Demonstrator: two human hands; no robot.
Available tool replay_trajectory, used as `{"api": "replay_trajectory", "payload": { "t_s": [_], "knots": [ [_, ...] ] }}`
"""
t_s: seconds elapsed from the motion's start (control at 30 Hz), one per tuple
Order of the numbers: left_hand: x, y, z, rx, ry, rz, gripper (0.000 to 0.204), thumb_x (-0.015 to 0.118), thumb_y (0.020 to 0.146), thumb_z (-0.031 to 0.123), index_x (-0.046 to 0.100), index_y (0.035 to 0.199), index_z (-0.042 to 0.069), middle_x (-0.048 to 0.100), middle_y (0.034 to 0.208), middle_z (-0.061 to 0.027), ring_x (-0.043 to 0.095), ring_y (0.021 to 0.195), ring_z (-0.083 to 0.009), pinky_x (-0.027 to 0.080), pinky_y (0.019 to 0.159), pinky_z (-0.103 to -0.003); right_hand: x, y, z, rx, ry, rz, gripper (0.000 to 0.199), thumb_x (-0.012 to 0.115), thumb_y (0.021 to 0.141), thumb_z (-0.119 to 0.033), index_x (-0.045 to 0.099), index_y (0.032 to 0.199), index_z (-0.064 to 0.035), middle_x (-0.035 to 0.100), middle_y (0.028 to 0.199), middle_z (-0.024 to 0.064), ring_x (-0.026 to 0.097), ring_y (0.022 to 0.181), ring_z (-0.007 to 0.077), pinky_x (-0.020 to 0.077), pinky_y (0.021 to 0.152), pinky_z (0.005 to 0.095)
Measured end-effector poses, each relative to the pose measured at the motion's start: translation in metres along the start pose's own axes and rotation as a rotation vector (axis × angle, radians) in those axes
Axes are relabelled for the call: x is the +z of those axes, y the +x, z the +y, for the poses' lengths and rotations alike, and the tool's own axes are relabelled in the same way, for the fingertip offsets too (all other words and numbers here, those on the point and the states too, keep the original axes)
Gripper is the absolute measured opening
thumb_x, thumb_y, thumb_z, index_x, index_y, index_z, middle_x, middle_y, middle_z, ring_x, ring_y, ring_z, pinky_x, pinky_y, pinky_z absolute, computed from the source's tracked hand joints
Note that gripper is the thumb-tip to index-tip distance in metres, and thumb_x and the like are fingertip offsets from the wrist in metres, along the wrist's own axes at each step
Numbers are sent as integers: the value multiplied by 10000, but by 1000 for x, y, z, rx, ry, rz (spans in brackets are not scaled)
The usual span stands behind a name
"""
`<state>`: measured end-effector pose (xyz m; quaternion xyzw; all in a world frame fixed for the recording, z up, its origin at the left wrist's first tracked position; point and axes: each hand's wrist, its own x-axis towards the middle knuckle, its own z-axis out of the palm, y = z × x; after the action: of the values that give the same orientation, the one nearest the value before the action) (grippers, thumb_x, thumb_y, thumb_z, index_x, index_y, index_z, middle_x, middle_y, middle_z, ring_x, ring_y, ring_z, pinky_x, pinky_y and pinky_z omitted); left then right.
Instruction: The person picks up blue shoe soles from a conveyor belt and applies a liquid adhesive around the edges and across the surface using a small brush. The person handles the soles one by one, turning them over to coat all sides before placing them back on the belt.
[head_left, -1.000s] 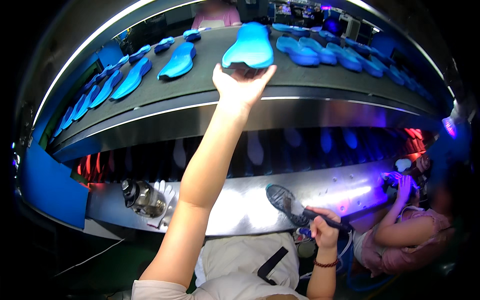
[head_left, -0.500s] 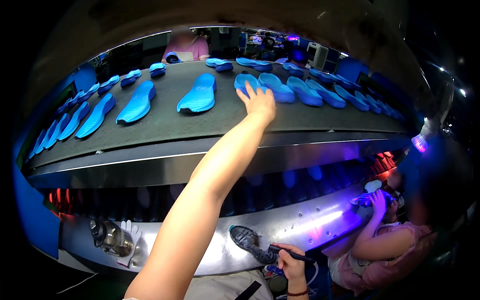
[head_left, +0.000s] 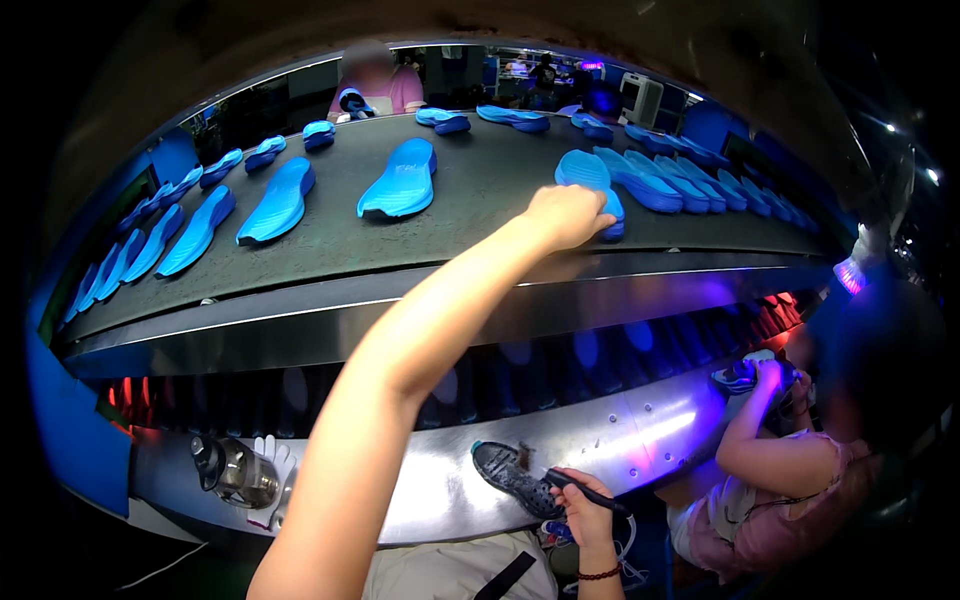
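The biggest thing before me is the grey belt [head_left: 335, 210], curving across my view, with a dark opening [head_left: 440, 365] under its metal edge that glows red at both ends. Nearer to me runs the shiny metal bench [head_left: 600, 440]. A co-worker in pink [head_left: 785, 460] sits at its right end, both hands at a dark shoe, and another person [head_left: 405, 90] is beyond the belt. My left arm reaches over the bench and up to the belt, where my left hand [head_left: 570, 212], fingers bent, is at the near part of one blue sole [head_left: 583, 165]; my fingertips are hidden, so I cannot tell whether I grip it. More blue soles [head_left: 276, 200] lie to either side. On the bench at left stands a dark bottle [head_left: 245, 472], with a white glove [head_left: 283, 465] beside it. A black shoe [head_left: 497, 467] lies near the bench's front edge. My right hand [head_left: 587, 508], fingers closed, grips a black-handled brush [head_left: 592, 491] by that shoe. A beaded bracelet [head_left: 600, 575] circles my right wrist.
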<state>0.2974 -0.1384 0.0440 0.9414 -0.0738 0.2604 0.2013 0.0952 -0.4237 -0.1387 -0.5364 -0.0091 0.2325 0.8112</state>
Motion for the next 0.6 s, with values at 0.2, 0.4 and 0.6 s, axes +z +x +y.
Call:
{"api": "replay_trajectory", "payload": {
  "t_s": [0.2,0.4,0.6],
  "knots": [
    [-53,-103,19,-212,-551,399,253,535,856,267,584,822,21,596,859,-91,595,779,-170,476,703,-309,-31,-13,-13,-30,-38,42,232,561,771,47,569,1002,60,609,996,177,604,757,183,484,622,233],
    [-59,-241,43,-615,-1798,476,456,555,740,-17,417,1174,0,533,1042,-93,565,901,-178,460,849,-321,-3,-9,-44,-255,-6,-11,234,560,744,29,577,974,67,595,993,174,551,965,251,385,932,362],
    [-9,-354,64,-465,-2296,0,856,572,754,549,270,1333,-5,450,1240,-229,510,1099,-321,440,910,-449,24,-26,-65,-310,167,-220,255,546,757,-15,567,998,66,604,985,193,569,954,266,395,930,375]
  ]
}}
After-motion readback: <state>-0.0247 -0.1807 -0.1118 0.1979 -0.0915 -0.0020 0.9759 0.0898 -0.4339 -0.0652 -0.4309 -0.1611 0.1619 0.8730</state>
